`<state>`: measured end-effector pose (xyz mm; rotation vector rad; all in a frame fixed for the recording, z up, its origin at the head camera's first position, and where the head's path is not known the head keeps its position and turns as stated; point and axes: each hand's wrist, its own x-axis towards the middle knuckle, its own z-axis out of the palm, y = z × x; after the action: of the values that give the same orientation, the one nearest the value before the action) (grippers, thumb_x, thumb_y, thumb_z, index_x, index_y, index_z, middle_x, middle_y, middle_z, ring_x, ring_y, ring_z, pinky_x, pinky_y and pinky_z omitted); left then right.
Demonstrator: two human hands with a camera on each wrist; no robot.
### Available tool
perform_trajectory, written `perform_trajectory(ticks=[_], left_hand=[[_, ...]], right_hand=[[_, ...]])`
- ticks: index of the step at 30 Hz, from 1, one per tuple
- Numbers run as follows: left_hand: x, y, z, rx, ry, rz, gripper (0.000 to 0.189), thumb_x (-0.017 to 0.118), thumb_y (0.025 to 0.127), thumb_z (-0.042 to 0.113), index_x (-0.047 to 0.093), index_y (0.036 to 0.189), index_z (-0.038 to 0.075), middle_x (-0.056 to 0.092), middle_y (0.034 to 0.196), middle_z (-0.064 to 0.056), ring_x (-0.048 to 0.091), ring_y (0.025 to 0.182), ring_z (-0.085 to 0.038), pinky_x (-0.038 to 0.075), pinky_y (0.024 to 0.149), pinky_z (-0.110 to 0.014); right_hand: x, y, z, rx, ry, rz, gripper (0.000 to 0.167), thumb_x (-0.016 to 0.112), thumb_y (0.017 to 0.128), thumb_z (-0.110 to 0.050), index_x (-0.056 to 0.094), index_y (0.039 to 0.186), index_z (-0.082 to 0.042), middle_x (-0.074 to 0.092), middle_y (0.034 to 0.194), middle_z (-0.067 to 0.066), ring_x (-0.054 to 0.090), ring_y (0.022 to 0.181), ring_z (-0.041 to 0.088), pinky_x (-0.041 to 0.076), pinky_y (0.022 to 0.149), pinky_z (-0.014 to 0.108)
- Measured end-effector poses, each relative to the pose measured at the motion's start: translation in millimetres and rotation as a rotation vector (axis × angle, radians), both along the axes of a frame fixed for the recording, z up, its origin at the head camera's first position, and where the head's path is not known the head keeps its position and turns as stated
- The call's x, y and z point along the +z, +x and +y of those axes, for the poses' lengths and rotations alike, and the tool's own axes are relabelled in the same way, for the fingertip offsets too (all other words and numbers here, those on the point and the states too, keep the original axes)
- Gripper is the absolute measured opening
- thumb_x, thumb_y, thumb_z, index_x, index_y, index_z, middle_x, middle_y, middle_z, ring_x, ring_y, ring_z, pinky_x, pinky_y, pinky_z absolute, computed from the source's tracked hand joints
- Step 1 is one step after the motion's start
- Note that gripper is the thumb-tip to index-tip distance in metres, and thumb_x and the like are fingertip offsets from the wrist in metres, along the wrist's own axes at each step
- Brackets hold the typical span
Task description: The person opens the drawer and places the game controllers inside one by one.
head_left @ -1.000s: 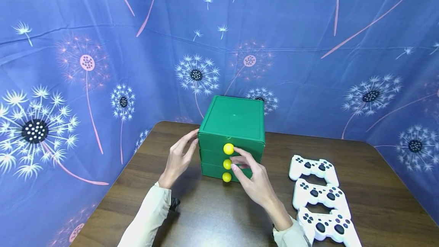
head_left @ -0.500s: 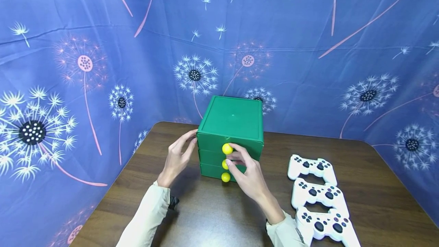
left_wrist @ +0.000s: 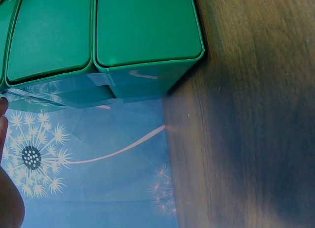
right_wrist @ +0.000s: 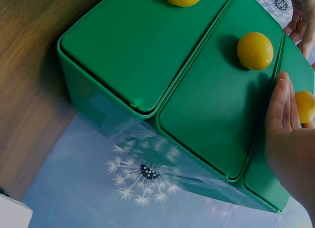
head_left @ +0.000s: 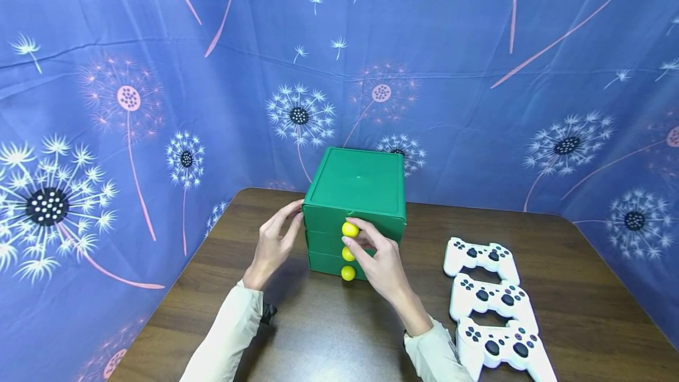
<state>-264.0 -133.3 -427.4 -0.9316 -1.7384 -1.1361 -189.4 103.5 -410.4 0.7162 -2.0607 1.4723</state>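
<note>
A green three-drawer box (head_left: 356,181) stands on the wooden table, with its drawers shut. Yellow round knobs run down its front: a top knob (head_left: 350,229), a middle knob (head_left: 348,253) and a bottom knob (head_left: 348,273). My right hand (head_left: 384,264) pinches the top knob, index finger above and thumb below. In the right wrist view its fingers lie around that same knob (right_wrist: 305,107). At the box's left side, my left hand (head_left: 272,247) touches the upper front corner with its fingertips. Only a small part of the left hand (left_wrist: 9,198) shows in the left wrist view.
Three white game controllers (head_left: 493,302) lie in a column on the table's right. Behind the box hangs a blue cloth (head_left: 239,105) with dandelion prints. Brown wooden tabletop (head_left: 318,335) stretches in front of the box.
My right hand has moved left and closed its index finger and thumb around the top knob. The left hand keeps its place at the box's side.
</note>
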Motion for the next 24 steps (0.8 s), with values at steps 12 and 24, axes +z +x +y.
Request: perform_trajectory(ticks=[12, 24], left_hand=[[-3.1, -2.1, -0.4, -0.007, 0.001, 0.015, 0.050, 0.069, 0.085, -0.024, 0.065, 0.131, -0.004, 0.072, 0.121, -0.016, 0.072, 0.101, -0.029, 0.055, 0.091, -0.024], [-1.7, -3.4, -0.9, -0.023, 0.004, 0.025, 0.049, 0.068, 0.085, -0.025, 0.065, 0.131, -0.006, 0.072, 0.122, -0.017, 0.072, 0.101, -0.029, 0.055, 0.091, -0.026]], right_hand=[[1.1, 1.3, -3.7, -0.035, -0.018, 0.004, 0.028, 0.073, 0.098, -0.007, 0.072, 0.127, -0.007, 0.075, 0.085, 0.011, 0.073, 0.075, 0.026, 0.060, 0.073, 0.025], [2.2, 6.9, -3.6, -0.035, -0.012, -0.035, 0.029, 0.073, 0.098, -0.009, 0.072, 0.128, -0.008, 0.076, 0.087, 0.010, 0.073, 0.075, 0.027, 0.061, 0.073, 0.027]])
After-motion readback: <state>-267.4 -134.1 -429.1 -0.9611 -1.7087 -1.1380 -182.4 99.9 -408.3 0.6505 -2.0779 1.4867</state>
